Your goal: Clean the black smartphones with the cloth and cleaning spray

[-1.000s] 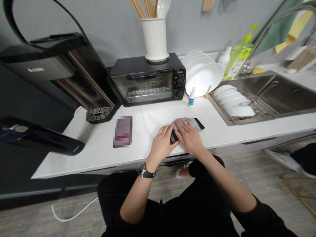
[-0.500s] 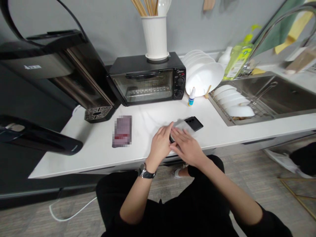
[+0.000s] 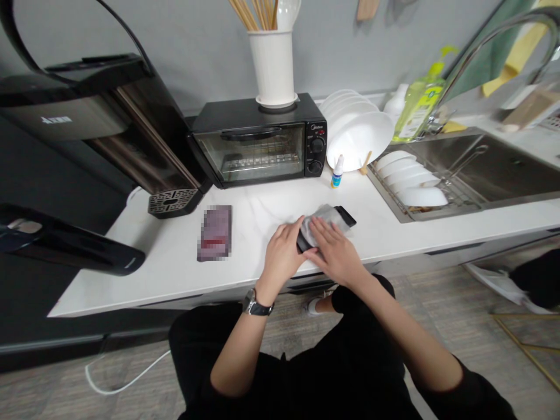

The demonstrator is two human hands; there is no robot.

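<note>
A black smartphone [image 3: 346,216] lies on the white counter, largely covered by a thin grey cloth [image 3: 338,217]. My left hand [image 3: 282,248] is closed at the phone's near left end, steadying it by the edge. Across the cloth rests my right hand [image 3: 333,249], its fingers lengthwise and pressing the cloth onto the phone. The thumb of the right hand is close to the left hand. A small white spray bottle with a blue label [image 3: 336,172] stands upright behind the phone. To the left lies a purplish, pixelated flat item [image 3: 215,232].
A black toaster oven [image 3: 258,140] carries a white utensil holder [image 3: 273,67]. White plates [image 3: 361,137] stand beside it, and bowls [image 3: 406,175] sit by the sink [image 3: 516,166]. At left are a black dispenser machine [image 3: 144,134] and a dark cylindrical appliance [image 3: 70,242].
My right hand and the cloth have shifted slightly along the phone. The cloth now covers the camera area that showed before. My left hand stays at the near end.
</note>
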